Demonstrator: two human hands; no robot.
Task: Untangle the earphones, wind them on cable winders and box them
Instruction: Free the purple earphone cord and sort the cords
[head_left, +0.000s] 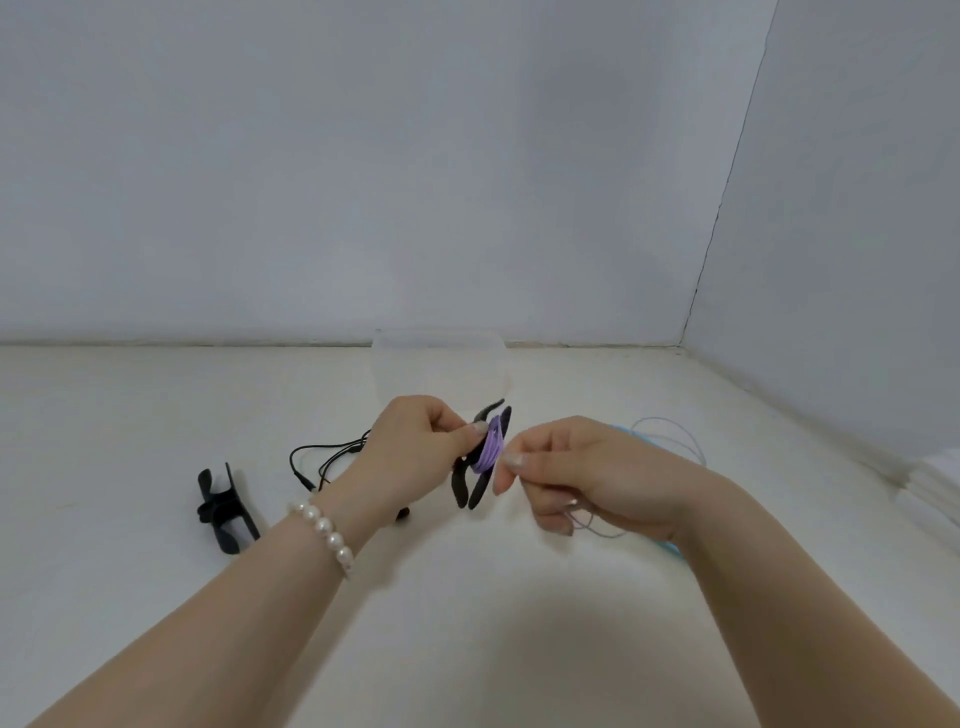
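One clear box (439, 358) stood upper centre, faint, hard to trace. Two black winders: your left hand (415, 441) pinched winder (480, 460) wrapped in purple cable (491, 449) at frame centre; spare winder (223, 512) lay lower left. Your right hand (576, 475) pinched cable end beside it. Black earphones (324, 460) partly hidden behind left wrist; blue earphones (670, 441) partly hidden behind right hand.

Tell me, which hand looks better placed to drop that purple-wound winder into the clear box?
Probably the left hand: it grips the winder, with the clear box just beyond.
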